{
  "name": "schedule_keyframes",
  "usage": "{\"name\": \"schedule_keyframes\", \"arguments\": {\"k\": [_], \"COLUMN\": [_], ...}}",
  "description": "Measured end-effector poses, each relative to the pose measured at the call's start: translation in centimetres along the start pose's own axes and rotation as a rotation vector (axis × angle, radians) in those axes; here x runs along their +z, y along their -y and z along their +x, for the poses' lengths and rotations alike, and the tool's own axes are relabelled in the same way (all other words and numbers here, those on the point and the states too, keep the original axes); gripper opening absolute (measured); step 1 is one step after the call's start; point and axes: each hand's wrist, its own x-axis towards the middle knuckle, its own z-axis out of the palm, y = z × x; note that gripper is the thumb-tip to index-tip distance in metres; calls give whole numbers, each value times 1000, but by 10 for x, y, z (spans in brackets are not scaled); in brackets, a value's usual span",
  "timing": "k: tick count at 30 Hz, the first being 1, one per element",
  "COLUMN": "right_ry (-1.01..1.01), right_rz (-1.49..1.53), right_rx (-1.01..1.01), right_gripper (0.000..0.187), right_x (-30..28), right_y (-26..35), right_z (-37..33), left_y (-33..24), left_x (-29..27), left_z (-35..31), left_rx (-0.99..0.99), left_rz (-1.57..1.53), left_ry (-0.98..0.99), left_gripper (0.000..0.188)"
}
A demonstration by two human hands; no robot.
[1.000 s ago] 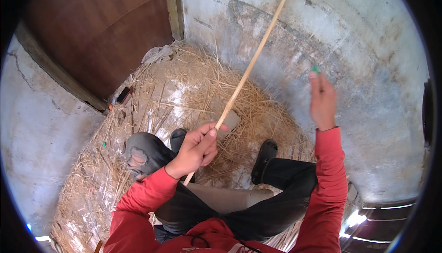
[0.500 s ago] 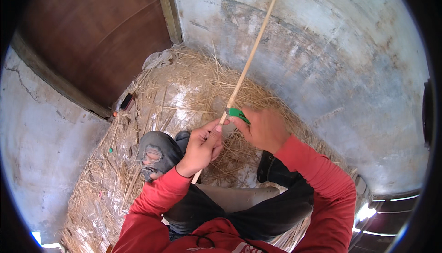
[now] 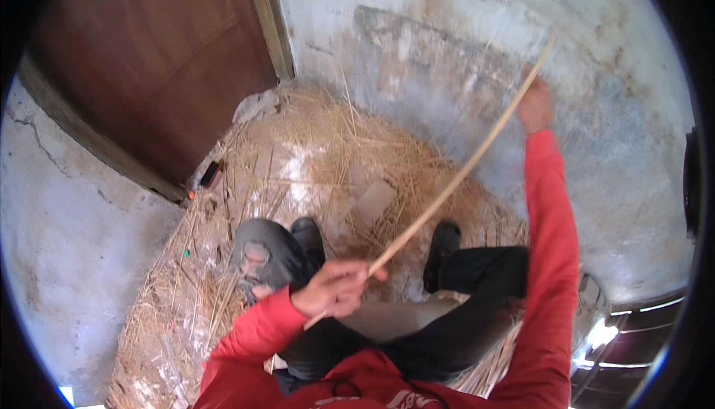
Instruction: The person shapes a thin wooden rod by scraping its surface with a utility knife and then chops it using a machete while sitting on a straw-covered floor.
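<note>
A long, thin strip of pale wood or bamboo (image 3: 454,183) slants up to the right across my lap, bowing slightly. My left hand (image 3: 335,288) is closed around it near its lower end, with a short piece sticking out below the fist. Far out along the strip, close to its upper tip, my right hand (image 3: 536,105) is curled against it at arm's length, blurred. The green-handled knife that showed in this hand half a second ago is hidden now behind the fingers.
Straw and shavings (image 3: 328,130) litter the floor. A flat block (image 3: 375,202) lies between my shoes. The stained wall (image 3: 447,59) rises just beyond my right hand. A brown door (image 3: 164,74) stands at the far left, with a small dark object (image 3: 211,174) by its foot.
My right hand has moved up and right along the strip, from beside my left hand to near the tip. The strip has tilted to the right; my left hand has dropped slightly.
</note>
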Motion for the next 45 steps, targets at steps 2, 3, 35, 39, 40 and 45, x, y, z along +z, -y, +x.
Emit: {"name": "schedule_keyframes", "arguments": {"k": [2, 3, 35, 39, 40, 45], "right_ry": [-143, -79, 186, 483, 598, 771], "right_rz": [-19, 16, -4, 204, 223, 147], "right_rx": [-58, -35, 101, -212, -224, -428], "right_gripper": [55, 57, 48, 45, 44, 37], "right_x": [-15, -16, -30, -12, -14, -18], "right_y": [80, 93, 85, 151, 158, 187], "right_z": [-21, -38, -64, -155, -168, -210], "left_y": [-13, -14, 19, -18, -23, -34], "left_x": [-3, -1, 16, 22, 26, 37], "left_z": [-2, -4, -7, 10, 12, 28], "left_rx": [147, 189, 221, 356, 357, 360], "left_rz": [-48, -97, -63, -117, -120, -93], "left_ry": [-131, -197, -367, -365, -346, -357], "left_gripper": [36, 37, 34, 38, 39, 44]}}
